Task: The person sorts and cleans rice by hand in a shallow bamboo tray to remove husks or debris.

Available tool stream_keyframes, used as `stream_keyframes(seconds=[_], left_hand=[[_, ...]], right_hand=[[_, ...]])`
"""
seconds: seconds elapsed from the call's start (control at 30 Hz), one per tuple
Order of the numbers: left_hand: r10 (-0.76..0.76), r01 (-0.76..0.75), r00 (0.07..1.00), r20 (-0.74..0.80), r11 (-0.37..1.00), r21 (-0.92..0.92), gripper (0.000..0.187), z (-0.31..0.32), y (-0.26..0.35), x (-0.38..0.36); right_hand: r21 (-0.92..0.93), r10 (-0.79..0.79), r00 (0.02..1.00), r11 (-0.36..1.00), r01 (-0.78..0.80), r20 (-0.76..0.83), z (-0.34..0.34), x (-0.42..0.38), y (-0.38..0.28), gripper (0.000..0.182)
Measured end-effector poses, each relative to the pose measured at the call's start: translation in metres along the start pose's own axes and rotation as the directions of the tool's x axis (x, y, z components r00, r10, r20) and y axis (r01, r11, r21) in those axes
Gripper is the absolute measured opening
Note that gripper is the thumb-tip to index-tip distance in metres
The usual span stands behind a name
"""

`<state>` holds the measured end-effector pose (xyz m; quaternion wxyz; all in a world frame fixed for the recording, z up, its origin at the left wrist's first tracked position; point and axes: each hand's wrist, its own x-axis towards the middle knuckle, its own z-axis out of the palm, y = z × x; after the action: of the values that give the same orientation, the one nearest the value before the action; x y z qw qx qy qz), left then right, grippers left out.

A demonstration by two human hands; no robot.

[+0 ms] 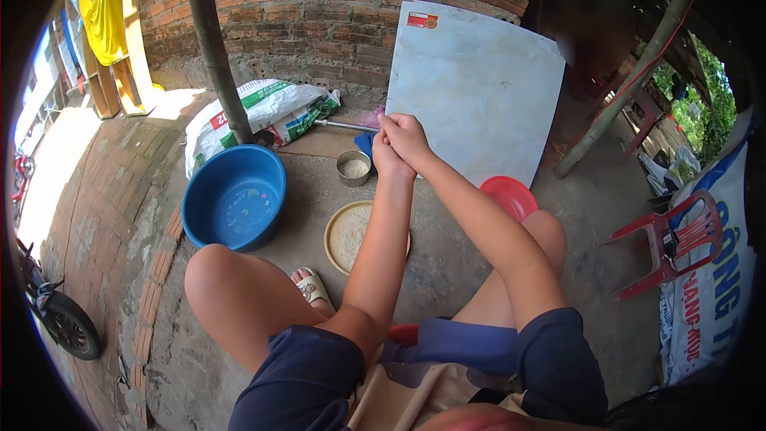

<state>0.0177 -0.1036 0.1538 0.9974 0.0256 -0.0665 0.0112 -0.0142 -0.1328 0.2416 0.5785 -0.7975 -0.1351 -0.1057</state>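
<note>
Both of my hands are clasped together out in front of me, before the lower left part of a pale board (479, 88). My left hand (391, 158) is closed, pressed against my right hand (404, 137), which is also closed and folded over it. Whether anything is between them is hidden. Just left of my wrists on the floor stands a metal bowl (353, 168) with pale grains in it, beside a small blue thing. Nearer to me, a round tray (339, 243) of pale grains lies partly behind my left forearm.
A large blue basin (234, 197) stands at the left, by a wooden post (214, 48) and a white-green sack (275, 108). A red basin (511, 195) sits behind my right forearm. At the right is a red plastic chair (674, 243); a wheel (70, 325) shows far left.
</note>
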Motion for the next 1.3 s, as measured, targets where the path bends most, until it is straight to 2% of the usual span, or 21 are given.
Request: stream_keyframes(seconds=[0.07,0.2,0.3,0.4,0.5,0.57,0.67,0.8,0.87,0.9,0.97,1.0,1.03,1.07,1.1,1.13,1.17,1.2,1.23,1.27,1.3], left_hand=[[-0.011,0.011,1.000,-0.017,1.000,-0.008,0.028,0.001,0.004,0.000],[-0.036,0.035,0.997,-0.067,0.999,-0.020,0.027,0.005,0.000,-0.001],[-0.036,0.032,0.994,-0.103,0.999,-0.038,0.027,0.008,-0.005,-0.004],[-0.053,0.048,0.990,-0.133,0.998,-0.037,0.027,0.011,-0.009,-0.006],[-0.074,0.063,0.982,-0.174,0.995,-0.071,0.026,0.012,-0.017,-0.009],[-0.093,0.077,0.973,-0.213,0.994,-0.082,0.026,0.014,-0.014,-0.008],[-0.122,0.100,0.959,-0.256,0.990,-0.098,0.026,0.017,-0.009,-0.006],[-0.160,0.132,0.938,-0.306,0.985,-0.112,0.026,0.022,-0.009,-0.006],[-0.178,0.142,0.928,-0.326,0.981,-0.130,0.026,0.023,-0.006,-0.005],[-0.186,0.145,0.923,-0.337,0.979,-0.143,0.026,0.025,-0.004,-0.006],[-0.193,0.144,0.916,-0.353,0.977,-0.158,0.026,0.028,-0.003,-0.008],[-0.141,0.090,0.872,-0.470,0.988,-0.128,0.021,0.032,0.000,-0.007],[-0.084,0.038,0.813,-0.576,0.995,-0.091,0.023,0.036,0.003,-0.006],[-0.079,0.033,0.815,-0.575,0.995,-0.090,0.023,0.039,0.008,-0.008],[-0.054,0.034,0.854,-0.517,0.998,-0.049,0.025,0.039,0.012,-0.009],[-0.032,0.031,0.890,-0.456,0.999,-0.009,0.027,0.043,0.016,-0.010],[-0.002,0.031,0.877,-0.481,0.998,0.052,0.033,0.047,0.018,-0.010],[0.002,0.026,0.877,-0.480,0.998,0.052,0.033,0.051,0.021,-0.011],[0.039,0.053,0.912,-0.409,0.976,0.212,0.034,0.053,0.026,-0.015],[0.063,0.069,0.941,-0.332,0.926,0.371,0.035,0.057,0.029,-0.017],[0.082,0.069,0.948,-0.307,0.890,0.450,0.036,0.058,0.029,-0.016]], right_hand=[[-0.099,-0.121,0.992,0.988,0.119,-0.018,-0.004,-0.004,-0.010,0.036],[-0.137,-0.191,0.981,0.972,0.192,0.020,-0.015,-0.008,-0.007,0.032],[-0.118,-0.286,0.957,0.953,0.279,-0.042,-0.021,-0.010,0.004,0.029],[-0.203,-0.364,0.928,0.917,0.343,-0.077,-0.024,-0.013,0.006,0.032],[-0.291,-0.378,0.926,0.886,0.360,-0.006,-0.031,-0.009,0.007,0.028],[-0.384,-0.478,0.878,0.804,0.453,0.035,-0.028,-0.006,0.009,0.028],[-0.390,-0.393,0.919,0.848,0.359,-0.009,-0.029,-0.016,-0.002,0.028],[-0.342,-0.357,0.931,0.886,0.312,-0.076,-0.026,-0.016,0.007,0.027],[-0.378,-0.549,0.832,0.790,0.483,-0.083,-0.025,-0.012,0.006,0.027],[-0.381,-0.548,0.833,0.788,0.483,-0.076,-0.024,-0.011,0.007,0.027],[-0.315,-0.541,0.800,0.830,0.460,-0.258,-0.020,-0.011,0.010,0.022],[-0.312,-0.540,0.801,0.831,0.460,-0.256,-0.015,-0.013,0.010,0.022],[0.006,-0.281,0.874,0.951,0.308,-0.396,-0.010,-0.017,0.010,0.021],[0.340,0.019,0.900,0.929,0.144,-0.435,-0.006,-0.020,0.010,0.022],[0.371,0.061,0.912,0.923,0.104,-0.405,-0.005,-0.018,0.026,0.031],[0.373,0.057,0.914,0.922,0.106,-0.401,-0.003,-0.019,0.029,0.031],[0.650,0.279,0.921,0.759,-0.038,-0.273,-0.001,-0.019,0.033,0.035],[0.848,0.451,0.889,0.500,-0.178,-0.080,0.001,-0.020,0.037,0.039],[0.863,0.468,0.884,0.436,-0.256,0.026,0.001,-0.022,0.042,0.045],[0.864,0.467,0.884,0.432,-0.258,0.030,0.003,-0.023,0.046,0.045],[0.906,0.524,0.846,0.303,-0.294,0.099,0.006,-0.025,0.049,0.043]])
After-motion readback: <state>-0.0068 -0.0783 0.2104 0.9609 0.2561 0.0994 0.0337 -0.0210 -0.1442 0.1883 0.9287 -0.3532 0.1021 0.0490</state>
